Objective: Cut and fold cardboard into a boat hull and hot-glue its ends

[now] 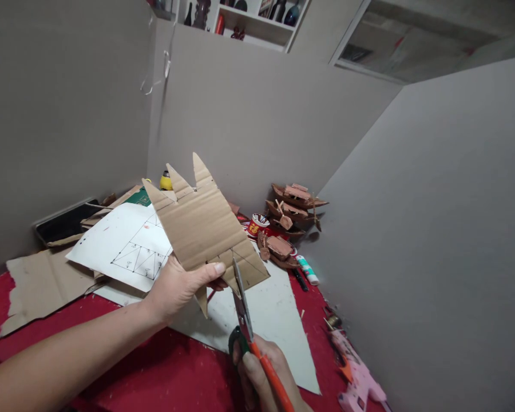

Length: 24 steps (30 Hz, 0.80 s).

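Two bare hands work above a red counter (124, 366): the left hand (171, 289) holds up a piece of cardboard (201, 223), and the right hand (268, 366) holds scissors (245, 320) against it. The left grip is closed on the near edge, thumb flat on the upper face, fingers mostly hidden behind. The cardboard lies ahead of both hands, its long axis running from three points at the far left toward the near right corner; another point hangs below the left hand. The left hand is nearer, touching it, while the right hand sits apart, lower and to the right. The right grip is wrapped around the scissors' handles. The blades point away and slightly left, overlapping the cardboard's near edge just right of the left thumb, one tip near the peak of a drawn line; how far they are parted is hard to tell. Beyond the cardboard, a red cup (258, 225) stands beside brown model boats (294, 212), its contents too small to make out. Right of that lies a white-and-teal bottle (308, 270), its inside not visible. High at the back, a white shelf (261, 41) holds dark bottles (281, 11).
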Each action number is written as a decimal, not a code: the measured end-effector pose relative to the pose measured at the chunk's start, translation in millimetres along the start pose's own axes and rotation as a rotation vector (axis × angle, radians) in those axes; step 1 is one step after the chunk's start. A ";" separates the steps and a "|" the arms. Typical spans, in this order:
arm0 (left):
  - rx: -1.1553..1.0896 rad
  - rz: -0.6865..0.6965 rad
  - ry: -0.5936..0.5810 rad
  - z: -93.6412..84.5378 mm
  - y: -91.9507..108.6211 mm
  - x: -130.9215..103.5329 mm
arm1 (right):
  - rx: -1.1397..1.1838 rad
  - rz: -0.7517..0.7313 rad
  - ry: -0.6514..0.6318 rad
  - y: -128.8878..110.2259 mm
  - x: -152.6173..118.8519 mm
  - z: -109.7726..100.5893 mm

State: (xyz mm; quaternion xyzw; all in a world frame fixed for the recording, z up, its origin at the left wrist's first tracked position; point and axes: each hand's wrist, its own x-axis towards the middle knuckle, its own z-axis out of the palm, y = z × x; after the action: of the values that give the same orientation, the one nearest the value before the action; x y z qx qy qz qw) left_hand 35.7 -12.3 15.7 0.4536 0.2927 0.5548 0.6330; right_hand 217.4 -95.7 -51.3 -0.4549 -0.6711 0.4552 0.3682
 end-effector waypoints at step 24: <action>0.025 -0.050 0.000 2.5 -0.9 -6.7 | -0.016 -0.024 -0.019 -2.7 4.6 -0.3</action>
State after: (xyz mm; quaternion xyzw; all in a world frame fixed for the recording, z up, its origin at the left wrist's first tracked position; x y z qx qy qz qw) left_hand 36.9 -19.4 15.1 0.4540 0.3108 0.5350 0.6412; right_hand 215.5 -91.8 -48.3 -0.4455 -0.6834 0.4498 0.3635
